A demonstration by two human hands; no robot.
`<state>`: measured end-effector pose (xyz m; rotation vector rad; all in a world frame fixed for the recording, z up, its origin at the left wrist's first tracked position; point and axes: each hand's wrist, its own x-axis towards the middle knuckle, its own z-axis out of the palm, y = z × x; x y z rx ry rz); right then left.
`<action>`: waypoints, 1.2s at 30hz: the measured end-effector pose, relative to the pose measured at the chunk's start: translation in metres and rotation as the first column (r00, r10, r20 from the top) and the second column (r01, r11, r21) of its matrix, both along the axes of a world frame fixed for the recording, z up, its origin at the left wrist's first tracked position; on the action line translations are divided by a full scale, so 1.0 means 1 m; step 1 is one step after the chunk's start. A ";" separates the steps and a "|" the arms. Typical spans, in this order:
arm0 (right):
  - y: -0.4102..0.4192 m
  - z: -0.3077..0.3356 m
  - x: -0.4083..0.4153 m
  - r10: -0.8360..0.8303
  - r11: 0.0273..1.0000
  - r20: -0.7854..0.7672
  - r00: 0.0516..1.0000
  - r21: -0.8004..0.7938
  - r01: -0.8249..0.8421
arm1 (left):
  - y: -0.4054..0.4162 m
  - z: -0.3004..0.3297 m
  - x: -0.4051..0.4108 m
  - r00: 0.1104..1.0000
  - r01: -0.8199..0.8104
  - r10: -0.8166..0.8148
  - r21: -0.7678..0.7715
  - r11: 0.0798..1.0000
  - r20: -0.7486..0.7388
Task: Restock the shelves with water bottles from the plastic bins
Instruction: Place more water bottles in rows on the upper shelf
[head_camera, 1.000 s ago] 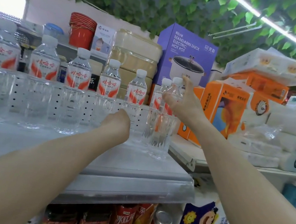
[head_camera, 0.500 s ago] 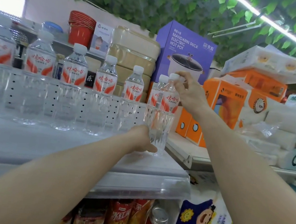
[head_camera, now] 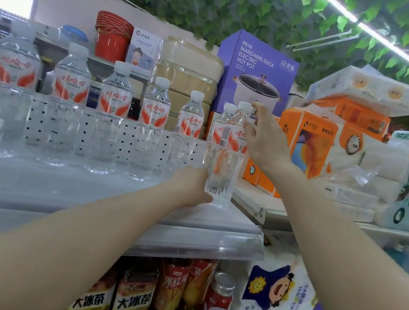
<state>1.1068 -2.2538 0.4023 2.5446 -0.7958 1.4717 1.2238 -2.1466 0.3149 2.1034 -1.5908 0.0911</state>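
Upright water bottle (head_camera: 223,163) near the shelf's (head_camera: 109,209) right edge; left hand (head_camera: 190,186) cups its base; right hand (head_camera: 262,137), fingers loose, touches its neck from the right.

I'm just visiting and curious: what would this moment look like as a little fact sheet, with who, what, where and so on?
Who: a person, bare arms, seen from a head camera
Place: shop shelf
On the shelf: a row of water bottles with red and white labels
End bottle: upright at the right end of the row
Left hand: against the end bottle's base
Right hand: fingers at its cap and neck, loosely open
Behind: purple hot pot box
Below: tea bottles
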 end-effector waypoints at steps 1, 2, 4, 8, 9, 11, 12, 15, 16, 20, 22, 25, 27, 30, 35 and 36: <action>0.008 -0.006 -0.005 -0.026 0.999 -0.013 1.000 -0.023 0.026 | 0.008 0.000 0.000 0.999 0.002 -0.001 -0.032 1.000 0.041; 0.017 -0.013 -0.010 -0.058 0.997 -0.037 0.998 -0.044 0.056 | 0.017 -0.001 -0.001 0.997 0.009 -0.004 -0.064 0.998 0.077; 0.037 -0.029 -0.020 -0.132 0.989 -0.113 0.985 -0.088 0.122 | 0.038 -0.005 -0.003 0.989 0.025 -0.007 -0.118 0.993 0.146; 0.094 -0.070 -0.039 -0.194 0.979 -0.217 0.957 -0.097 0.177 | 0.087 -0.019 -0.007 0.983 0.059 -0.021 -0.207 0.976 0.180; 0.110 -0.082 -0.043 -0.205 0.978 -0.236 0.950 -0.098 0.187 | 0.100 -0.024 -0.009 0.983 0.067 -0.027 -0.217 0.974 0.180; 0.141 -0.105 -0.051 -0.229 0.973 -0.276 0.934 -0.096 0.210 | 0.130 -0.037 -0.012 0.982 0.087 -0.042 -0.239 0.967 0.186; 0.156 -0.117 -0.054 -0.235 0.972 -0.295 0.926 -0.087 0.219 | 0.146 -0.045 -0.014 0.981 0.100 -0.051 -0.257 0.961 0.188; 0.197 -0.158 -0.061 -0.263 0.965 -0.333 0.906 -0.082 0.250 | 0.196 -0.077 -0.015 0.972 0.152 -0.083 -0.316 0.936 0.222; 0.210 -0.172 -0.062 -0.274 0.962 -0.338 0.900 -0.085 0.261 | 0.213 -0.090 -0.014 0.967 0.171 -0.099 -0.310 0.935 0.233; 0.261 -0.239 -0.063 -0.255 0.967 -0.365 0.895 -0.069 0.247 | 0.271 -0.148 -0.006 0.968 0.184 -0.128 -0.267 0.946 0.214; 0.284 -0.279 -0.059 -0.226 0.970 -0.402 0.887 -0.013 0.241 | 0.294 -0.185 -0.001 0.975 0.167 -0.128 -0.226 0.960 0.179; 0.316 -0.352 -0.053 -0.153 0.967 -0.468 0.870 0.108 0.229 | 0.324 -0.254 0.010 0.989 0.145 -0.138 -0.146 0.979 0.062; 0.335 -0.406 -0.048 -0.094 0.959 -0.510 0.855 0.185 0.216 | 0.339 -0.307 0.020 0.988 0.154 -0.152 -0.097 0.983 0.026; 0.360 -0.495 -0.039 0.020 0.937 -0.571 0.821 0.297 0.183 | 0.364 -0.394 0.032 0.989 0.147 -0.146 0.029 0.989 -0.033; 0.395 -0.646 -0.023 0.200 0.845 -0.614 0.763 0.502 0.182 | 0.411 -0.542 0.035 0.983 0.097 -0.055 0.237 0.967 -0.176; 0.403 -0.676 -0.021 0.234 0.821 -0.616 0.752 0.539 0.185 | 0.422 -0.572 0.036 0.977 0.077 -0.018 0.276 0.958 -0.211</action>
